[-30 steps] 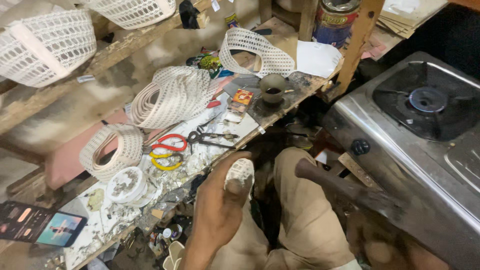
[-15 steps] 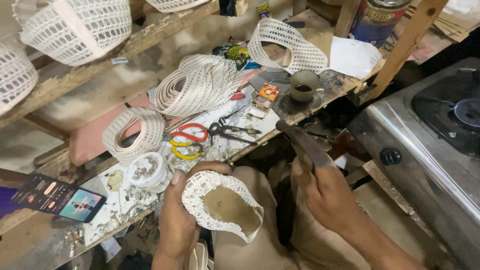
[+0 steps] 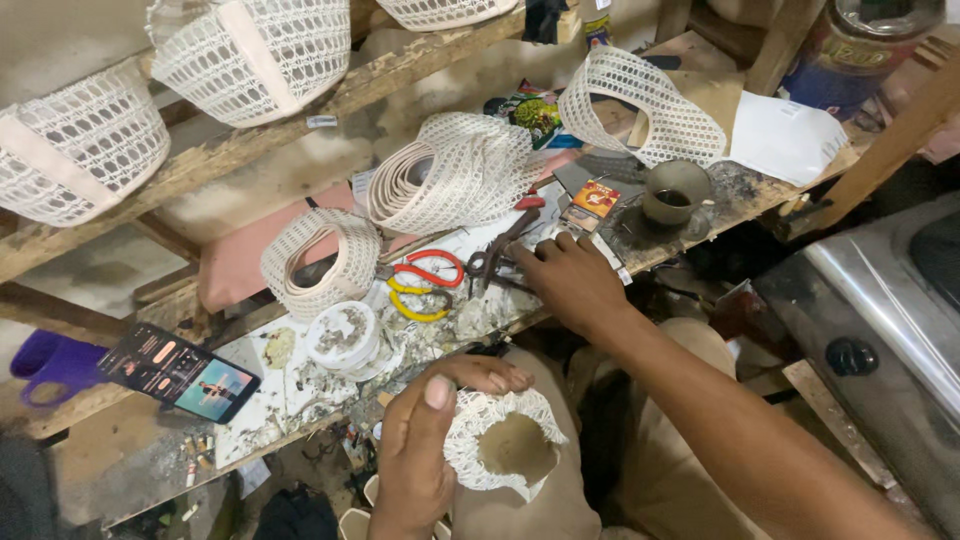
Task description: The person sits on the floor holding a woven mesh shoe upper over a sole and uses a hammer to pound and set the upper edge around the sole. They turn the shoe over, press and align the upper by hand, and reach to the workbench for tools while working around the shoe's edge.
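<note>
Mesh piece [image 3: 505,450] sits on the lap, pinched at its rim by left hand [image 3: 425,455]. Right hand [image 3: 565,275], fingers loosely spread & empty, rests on bench by pliers [image 3: 497,255] & scissors [image 3: 425,272]. Risk: blind fumbling near blades could nick fingers; thin grip may let mesh slide off knee.

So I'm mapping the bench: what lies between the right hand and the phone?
In the head view, from right hand to phone: red scissors, yellow scissors, a round white tub.

The left hand [image 3: 425,455] is low and close to the body with its fingers [image 3: 500,380] curled shut and the thumb up, while the right hand [image 3: 570,280] is stretched far out, palm down, fingers spread flat.
</note>
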